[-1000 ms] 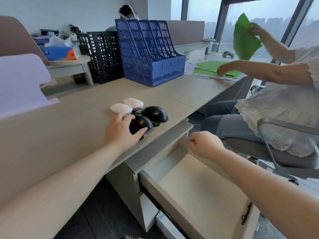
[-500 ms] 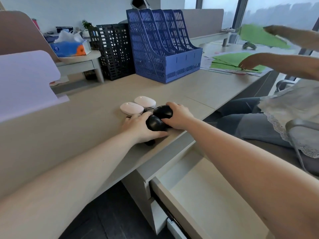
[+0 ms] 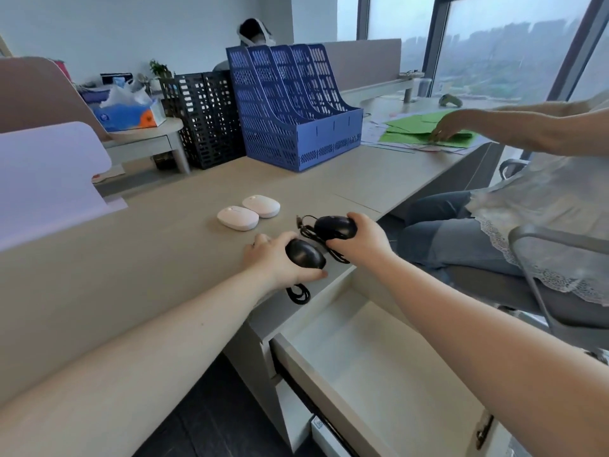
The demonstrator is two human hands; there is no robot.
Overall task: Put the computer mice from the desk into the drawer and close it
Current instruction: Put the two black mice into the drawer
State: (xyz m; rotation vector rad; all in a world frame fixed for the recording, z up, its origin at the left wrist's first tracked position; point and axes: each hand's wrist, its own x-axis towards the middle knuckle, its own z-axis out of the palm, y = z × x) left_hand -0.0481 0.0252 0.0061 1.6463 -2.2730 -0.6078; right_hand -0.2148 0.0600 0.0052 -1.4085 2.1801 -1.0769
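My left hand point(image 3: 275, 258) grips a black wired mouse point(image 3: 304, 253) at the desk's front edge, its coiled cable point(image 3: 298, 293) dangling over the edge. My right hand point(image 3: 362, 239) holds a second black wired mouse point(image 3: 336, 226), lifted slightly, with its cable point(image 3: 311, 230) bunched between the two mice. Two white mice point(image 3: 238, 218) point(image 3: 261, 206) lie side by side on the desk point(image 3: 148, 265) just behind my hands. The drawer point(image 3: 359, 364) stands pulled open below the desk edge, pale inside, with nothing in it.
A blue file rack point(image 3: 296, 103) and a black mesh rack point(image 3: 204, 117) stand at the back of the desk. A seated person point(image 3: 527, 206) on the right handles green paper point(image 3: 425, 130). A chair armrest point(image 3: 540, 245) is close to the drawer's right side.
Both hands have lifted the black mice and drawn them toward the desk's front edge, apart from the white mice. The view shifted so more of the open drawer shows.
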